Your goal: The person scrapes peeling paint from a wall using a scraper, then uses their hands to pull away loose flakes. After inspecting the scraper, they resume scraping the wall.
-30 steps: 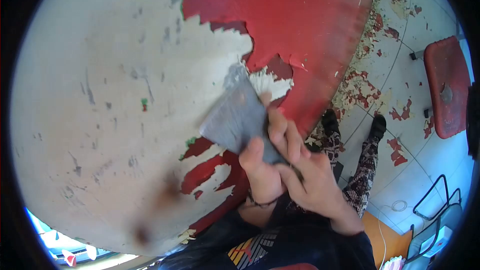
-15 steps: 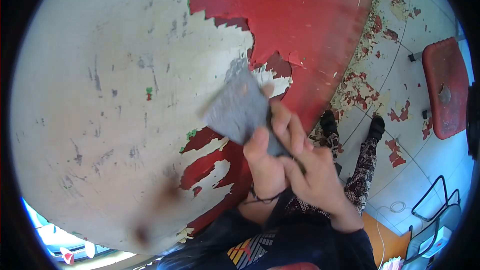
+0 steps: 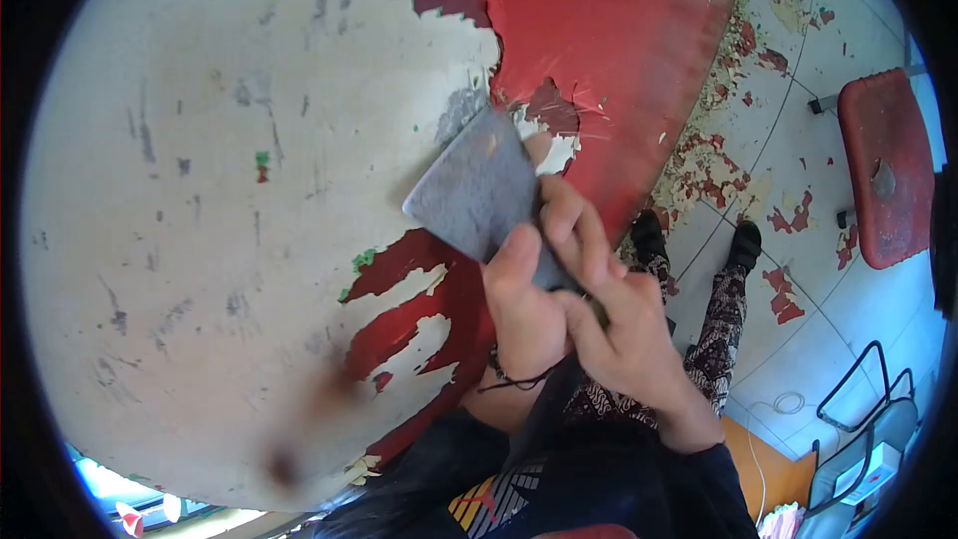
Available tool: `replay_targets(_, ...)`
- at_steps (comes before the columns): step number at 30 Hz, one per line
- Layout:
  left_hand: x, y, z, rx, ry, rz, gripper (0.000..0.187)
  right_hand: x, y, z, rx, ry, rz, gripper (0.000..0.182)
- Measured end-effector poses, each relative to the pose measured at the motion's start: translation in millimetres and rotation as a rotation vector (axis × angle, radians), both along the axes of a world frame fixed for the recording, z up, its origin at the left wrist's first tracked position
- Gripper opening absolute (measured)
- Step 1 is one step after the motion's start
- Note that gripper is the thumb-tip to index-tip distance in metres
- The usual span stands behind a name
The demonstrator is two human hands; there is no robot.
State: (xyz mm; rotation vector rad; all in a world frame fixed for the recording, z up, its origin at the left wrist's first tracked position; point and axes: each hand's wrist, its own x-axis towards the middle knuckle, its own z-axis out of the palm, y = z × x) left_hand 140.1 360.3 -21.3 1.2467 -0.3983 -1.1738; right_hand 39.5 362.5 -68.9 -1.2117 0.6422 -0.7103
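A scraper with a broad grey metal blade [image 3: 479, 185] lies over a large round surface [image 3: 200, 269], where red paint [image 3: 619, 20] borders a bared off-white area. The blade's upper corner meets the ragged paint edge beside a dark red patch [image 3: 552, 110]. My left hand [image 3: 524, 314], with a dark cord at the wrist, is closed on the blade, its thumb on top. A fingertip shows past the blade's far side. My right hand [image 3: 624, 324] is wrapped round the handle end, which is mostly hidden by the fingers. Red paint remnants [image 3: 414, 339] lie left of my left hand.
Paint flakes [image 3: 709, 175] are strewn over the tiled floor [image 3: 788, 289] along the round edge. My feet [image 3: 743, 248] are beside them. A red stool seat [image 3: 888, 170] is at the right, a dark chair [image 3: 868, 449] at lower right. A brown blur [image 3: 309, 419] obscures the lower left.
The view has shifted, so the surface appears farther left and up. Both hands still hold the scraper, which looks sharper now. Fine pale streaks show on the red beside the dark patch.
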Motion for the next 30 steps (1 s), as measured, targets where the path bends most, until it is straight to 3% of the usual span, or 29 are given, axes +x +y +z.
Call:
replay_targets(1,1,-4,0,-0.009,-0.035,-0.064,0.081,-1,-4,0,-0.028,-0.004,-0.024,0.040)
replay_targets(6,5,25,-7,-0.026,0.046,0.038,0.064,4,23,-1,0.043,-0.022,-0.020,0.031)
replay_targets(9,4,0,-6,-0.050,0.049,0.005,0.073,9,3,-5,-0.076,-0.003,-0.090,0.037)
replay_targets(10,2,-4,-5,-0.026,0.047,-0.002,0.078,2,-7,1,0.049,0.010,0.002,0.042)
replay_targets(13,-2,16,-12,-0.047,-0.004,0.012,0.063,-2,13,-2,-0.006,0.010,-0.032,0.042)
replay_targets(19,0,1,-3,-0.043,0.039,-0.042,0.074,3,3,1,-0.060,0.003,-0.093,0.040)
replay_targets(21,-4,6,-3,-0.034,-0.022,-0.031,0.065,-1,4,4,-0.006,0.013,-0.063,0.032)
replay_targets(22,-6,13,-7,-0.107,0.089,0.062,0.052,-1,11,1,-0.004,-0.005,-0.042,0.027)
replay_targets(30,-3,5,-19,-0.066,0.077,0.000,0.036,0,0,-2,-0.085,0.047,-0.152,0.031)
